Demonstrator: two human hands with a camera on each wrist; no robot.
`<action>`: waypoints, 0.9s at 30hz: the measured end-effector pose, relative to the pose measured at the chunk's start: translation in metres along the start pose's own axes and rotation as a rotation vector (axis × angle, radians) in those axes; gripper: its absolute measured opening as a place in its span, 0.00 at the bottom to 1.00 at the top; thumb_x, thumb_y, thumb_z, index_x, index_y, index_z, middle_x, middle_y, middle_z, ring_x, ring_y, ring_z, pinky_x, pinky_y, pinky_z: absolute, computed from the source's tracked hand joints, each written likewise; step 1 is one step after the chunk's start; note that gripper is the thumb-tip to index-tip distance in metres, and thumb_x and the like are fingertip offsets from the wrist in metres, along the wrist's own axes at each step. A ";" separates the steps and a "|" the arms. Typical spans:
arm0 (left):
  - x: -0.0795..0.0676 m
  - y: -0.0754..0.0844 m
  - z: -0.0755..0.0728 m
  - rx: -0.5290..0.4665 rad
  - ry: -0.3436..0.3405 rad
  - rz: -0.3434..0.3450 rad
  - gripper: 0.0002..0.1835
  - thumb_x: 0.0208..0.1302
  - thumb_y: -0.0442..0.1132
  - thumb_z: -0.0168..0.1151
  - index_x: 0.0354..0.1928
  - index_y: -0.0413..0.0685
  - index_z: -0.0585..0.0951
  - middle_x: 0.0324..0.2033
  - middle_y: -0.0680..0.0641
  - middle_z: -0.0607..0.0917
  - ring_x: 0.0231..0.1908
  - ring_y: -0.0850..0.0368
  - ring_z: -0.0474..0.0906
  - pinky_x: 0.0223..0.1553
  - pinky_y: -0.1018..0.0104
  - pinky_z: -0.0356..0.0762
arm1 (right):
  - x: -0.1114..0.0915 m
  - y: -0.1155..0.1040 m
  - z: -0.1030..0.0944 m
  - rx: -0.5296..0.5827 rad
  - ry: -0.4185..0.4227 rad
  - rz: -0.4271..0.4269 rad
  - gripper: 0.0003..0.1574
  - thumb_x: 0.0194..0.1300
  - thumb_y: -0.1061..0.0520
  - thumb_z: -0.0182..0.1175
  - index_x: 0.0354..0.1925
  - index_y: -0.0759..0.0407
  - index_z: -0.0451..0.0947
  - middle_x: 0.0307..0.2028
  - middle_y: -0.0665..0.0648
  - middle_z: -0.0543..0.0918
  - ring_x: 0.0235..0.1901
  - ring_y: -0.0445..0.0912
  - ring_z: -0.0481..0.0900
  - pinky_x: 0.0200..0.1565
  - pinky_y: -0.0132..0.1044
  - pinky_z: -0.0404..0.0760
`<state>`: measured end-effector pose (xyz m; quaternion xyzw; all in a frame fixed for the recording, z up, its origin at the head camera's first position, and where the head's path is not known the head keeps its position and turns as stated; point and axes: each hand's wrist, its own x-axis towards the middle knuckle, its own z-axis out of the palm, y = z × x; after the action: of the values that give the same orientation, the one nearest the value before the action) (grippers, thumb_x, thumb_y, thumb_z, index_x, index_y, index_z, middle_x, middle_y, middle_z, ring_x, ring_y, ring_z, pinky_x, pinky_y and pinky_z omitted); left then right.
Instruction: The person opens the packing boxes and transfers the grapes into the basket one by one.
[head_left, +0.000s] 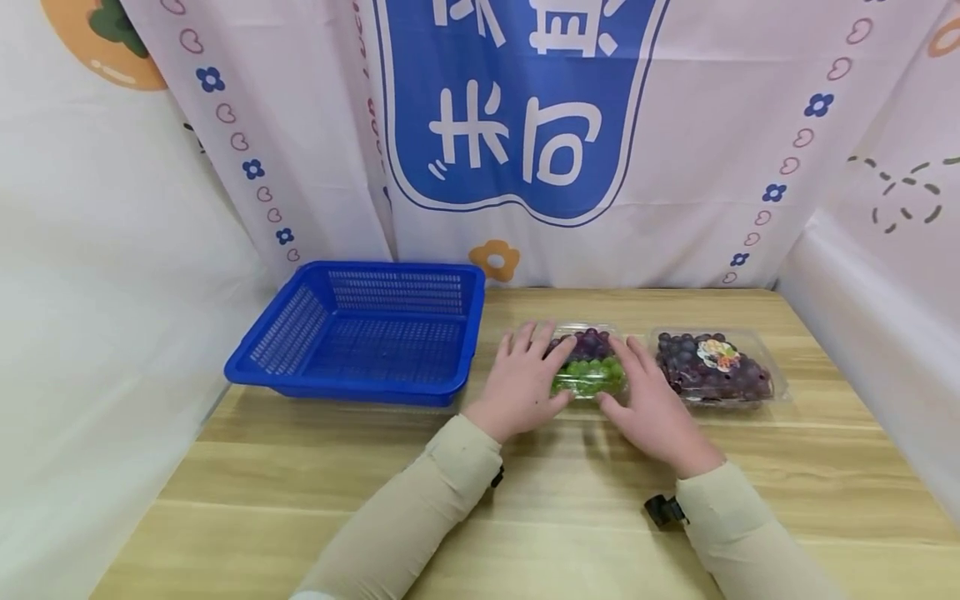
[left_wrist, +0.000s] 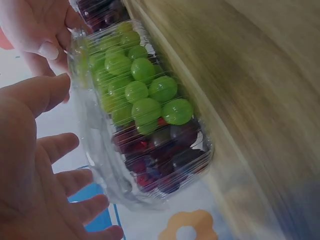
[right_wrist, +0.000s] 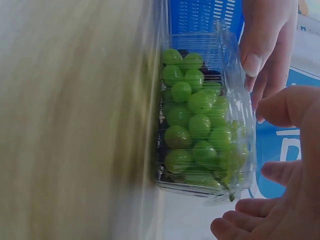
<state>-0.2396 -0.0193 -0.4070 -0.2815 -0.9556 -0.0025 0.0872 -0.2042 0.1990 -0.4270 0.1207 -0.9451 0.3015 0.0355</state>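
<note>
A makeshift booth, shown by printed cloth point(head_left: 510, 108) hung around a wood-grain table point(head_left: 555, 500)

Head view: left hand point(head_left: 521, 387) hides left side of the green-and-dark grape box point(head_left: 588, 382), right hand point(head_left: 654, 412) its right edge; fingertip contact unclear. Print on label point(head_left: 718, 355) of dark grape box point(head_left: 738, 387), right of right hand, too small to read. Sleeves point(head_left: 408, 517) behind both hands cut off at bottom. Left wrist view: tabletop point(left_wrist: 260, 110) beyond left hand blurred. Right wrist view: blue basket point(right_wrist: 205, 16) past left hand cut off at top.
</note>
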 end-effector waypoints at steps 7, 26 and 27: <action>0.011 0.003 0.005 -0.013 -0.046 0.026 0.44 0.67 0.70 0.55 0.80 0.67 0.56 0.79 0.45 0.52 0.77 0.39 0.45 0.72 0.35 0.46 | 0.004 -0.001 0.005 0.041 -0.014 0.021 0.55 0.70 0.50 0.60 0.82 0.48 0.41 0.79 0.69 0.40 0.71 0.74 0.52 0.58 0.77 0.63; 0.033 0.007 0.012 -0.069 -0.122 0.024 0.43 0.67 0.71 0.54 0.80 0.68 0.58 0.78 0.49 0.55 0.77 0.43 0.46 0.73 0.37 0.44 | 0.016 0.020 0.015 0.327 -0.005 0.118 0.64 0.67 0.52 0.65 0.82 0.46 0.31 0.80 0.63 0.43 0.75 0.65 0.47 0.67 0.71 0.54; 0.033 0.007 0.012 -0.073 -0.124 0.023 0.43 0.67 0.70 0.54 0.79 0.68 0.58 0.78 0.49 0.56 0.77 0.42 0.47 0.73 0.37 0.45 | 0.016 0.021 0.015 0.341 -0.008 0.126 0.65 0.67 0.51 0.65 0.82 0.46 0.30 0.80 0.63 0.43 0.76 0.65 0.46 0.67 0.71 0.53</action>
<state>-0.2648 0.0052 -0.4140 -0.2949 -0.9552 -0.0188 0.0175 -0.2246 0.2038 -0.4494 0.0666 -0.8861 0.4586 -0.0082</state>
